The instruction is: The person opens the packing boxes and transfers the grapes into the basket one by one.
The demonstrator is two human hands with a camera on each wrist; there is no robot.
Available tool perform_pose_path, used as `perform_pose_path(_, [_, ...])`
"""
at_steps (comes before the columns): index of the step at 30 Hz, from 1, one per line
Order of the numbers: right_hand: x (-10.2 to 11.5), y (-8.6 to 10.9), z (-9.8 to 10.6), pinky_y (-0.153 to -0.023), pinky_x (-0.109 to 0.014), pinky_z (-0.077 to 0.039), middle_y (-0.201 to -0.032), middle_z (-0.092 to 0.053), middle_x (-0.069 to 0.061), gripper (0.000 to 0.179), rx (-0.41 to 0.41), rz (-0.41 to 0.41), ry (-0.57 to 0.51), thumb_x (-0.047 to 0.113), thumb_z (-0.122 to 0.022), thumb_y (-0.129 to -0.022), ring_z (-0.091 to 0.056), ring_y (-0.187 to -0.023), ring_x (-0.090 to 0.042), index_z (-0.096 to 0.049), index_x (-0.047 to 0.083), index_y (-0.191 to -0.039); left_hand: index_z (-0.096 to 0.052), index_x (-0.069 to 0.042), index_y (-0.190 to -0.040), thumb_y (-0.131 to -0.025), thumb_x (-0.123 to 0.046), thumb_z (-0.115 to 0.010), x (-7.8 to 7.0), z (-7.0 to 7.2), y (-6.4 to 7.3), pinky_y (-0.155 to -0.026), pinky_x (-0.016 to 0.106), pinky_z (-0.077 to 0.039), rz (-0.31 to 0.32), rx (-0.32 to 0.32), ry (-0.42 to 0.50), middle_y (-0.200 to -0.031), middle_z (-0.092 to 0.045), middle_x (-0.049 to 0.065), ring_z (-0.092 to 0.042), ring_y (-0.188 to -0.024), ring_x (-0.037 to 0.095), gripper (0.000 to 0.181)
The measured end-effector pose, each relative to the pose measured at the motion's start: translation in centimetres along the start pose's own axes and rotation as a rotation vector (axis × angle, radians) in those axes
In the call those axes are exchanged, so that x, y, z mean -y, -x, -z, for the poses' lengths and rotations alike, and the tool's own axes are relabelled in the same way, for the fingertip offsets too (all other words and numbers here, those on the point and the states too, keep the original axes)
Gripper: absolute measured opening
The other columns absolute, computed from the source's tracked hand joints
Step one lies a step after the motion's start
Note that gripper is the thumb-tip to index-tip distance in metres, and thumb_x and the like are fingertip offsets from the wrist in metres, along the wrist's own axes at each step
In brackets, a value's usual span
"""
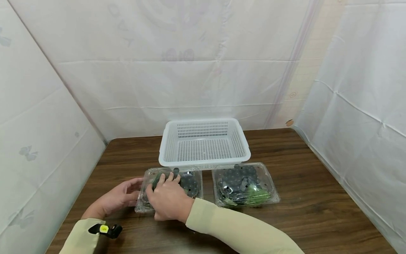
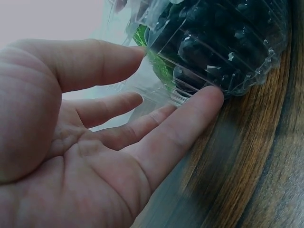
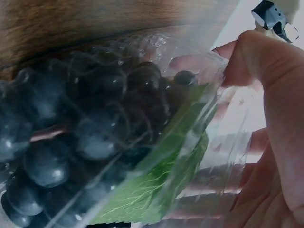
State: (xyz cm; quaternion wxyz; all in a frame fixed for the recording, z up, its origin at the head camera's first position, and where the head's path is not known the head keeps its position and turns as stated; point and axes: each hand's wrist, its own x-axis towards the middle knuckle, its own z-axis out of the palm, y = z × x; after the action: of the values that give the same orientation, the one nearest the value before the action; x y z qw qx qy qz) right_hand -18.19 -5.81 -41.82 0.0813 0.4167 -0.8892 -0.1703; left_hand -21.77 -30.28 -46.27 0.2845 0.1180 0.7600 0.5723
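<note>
A clear plastic clamshell box (image 1: 196, 176) of dark grapes (image 3: 99, 128) and a green leaf (image 3: 156, 180) lies on the table, front left of centre. My right hand (image 1: 169, 201) rests on its lid with the fingers spread. In the right wrist view that hand's fingers show partly through the plastic, and its thumb (image 3: 247, 61) is by the box edge. At the box's left end is my left hand (image 1: 118, 197), fingers extended. Its index fingertip (image 2: 211, 97) appears to touch the box side in the left wrist view; firm contact is hard to tell.
A second clear box (image 1: 269, 192) of dark grapes with green leaves lies to the right. Behind both boxes stands a white perforated plastic basket (image 1: 163, 151). White sheeting (image 1: 203, 81) surrounds the dark wooden table (image 1: 311, 190) at the back and sides.
</note>
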Motion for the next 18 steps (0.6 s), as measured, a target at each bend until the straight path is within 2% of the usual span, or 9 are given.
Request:
perform_pose_path(6, [0.12,-0.28,0.24,-0.085,-0.055,-0.061,-0.142,-0.062,-0.019,0.077,0.014,-0.006,0.019,0.067,-0.058,-0.092,-0.066,-0.121,-0.044,-0.045,0.022,-0.154,-0.012,0.008,-0.160,-0.103,-0.020,-0.062,0.10,-0.04,0.03,-0.096,0.040,-0.058,0.001,0.000,0.008,-0.157,-0.032,0.036,-0.058,-0.129,0.023,0.081])
perform_pose_path(11, [0.12,-0.22,-0.09,-0.084,-0.053,-0.062,-0.141,-0.063,-0.020,0.075,-0.013,0.007,0.030,0.068,-0.051,-0.095,-0.068,-0.119,-0.043,-0.046,0.021,-0.153,-0.012,0.008,-0.159,-0.103,-0.021,-0.061,0.03,-0.09,-0.01,-0.096,0.040,-0.058,0.005,0.001,0.004,-0.157,-0.031,0.036,-0.057,-0.129,0.024,0.080])
perform_pose_path(18, [0.09,-0.15,-0.24,-0.081,-0.054,-0.062,-0.138,-0.064,-0.021,0.070,-0.046,0.017,0.040,0.063,-0.049,-0.097,-0.069,-0.116,-0.044,-0.048,0.020,-0.152,-0.011,0.008,-0.160,-0.104,-0.021,-0.060,0.08,-0.03,-0.04,-0.095,0.040,-0.058,-0.003,0.015,0.000,-0.158,-0.030,0.036,-0.058,-0.128,0.019,0.080])
